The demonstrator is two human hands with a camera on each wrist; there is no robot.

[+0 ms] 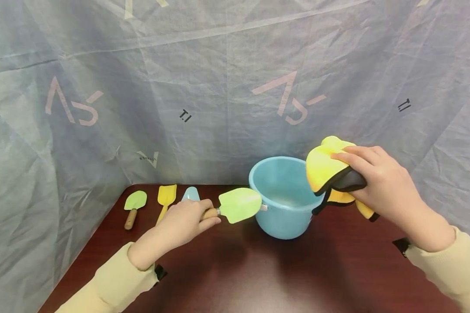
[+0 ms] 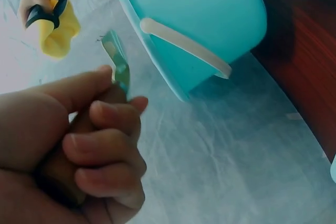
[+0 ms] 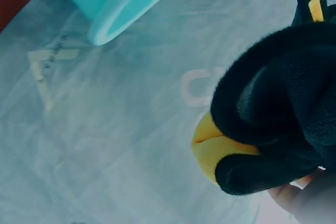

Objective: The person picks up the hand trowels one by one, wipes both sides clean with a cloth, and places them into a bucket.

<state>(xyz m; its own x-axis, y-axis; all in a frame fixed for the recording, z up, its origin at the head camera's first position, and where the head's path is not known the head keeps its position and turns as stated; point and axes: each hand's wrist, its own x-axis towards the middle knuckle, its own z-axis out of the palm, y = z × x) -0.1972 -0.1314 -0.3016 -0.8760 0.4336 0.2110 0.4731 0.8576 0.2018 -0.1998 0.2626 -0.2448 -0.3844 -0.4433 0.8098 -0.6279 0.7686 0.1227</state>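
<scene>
My left hand [image 1: 186, 219] grips the wooden handle of a small green trowel [image 1: 240, 205]. The trowel's blade points right and, in the head view, overlaps the left side of the blue bucket [image 1: 283, 217]. In the left wrist view my fingers [image 2: 105, 148] curl round the handle. To the right of the bucket, my right hand [image 1: 387, 187] holds up a bunched yellow-and-black cloth [image 1: 325, 163] by its upper part. Part of the cloth hangs down beside the bucket's right rim. The right wrist view shows the cloth's soft black side [image 3: 278, 93], hiding most of the hand.
On the left of the dark red table [image 1: 254, 278] lie another green trowel [image 1: 135, 201], a yellow shovel [image 1: 167, 194] and a light blue tool [image 1: 191, 194], the last two partly behind my left hand. A grey printed sheet [image 1: 227, 87] hangs behind the table.
</scene>
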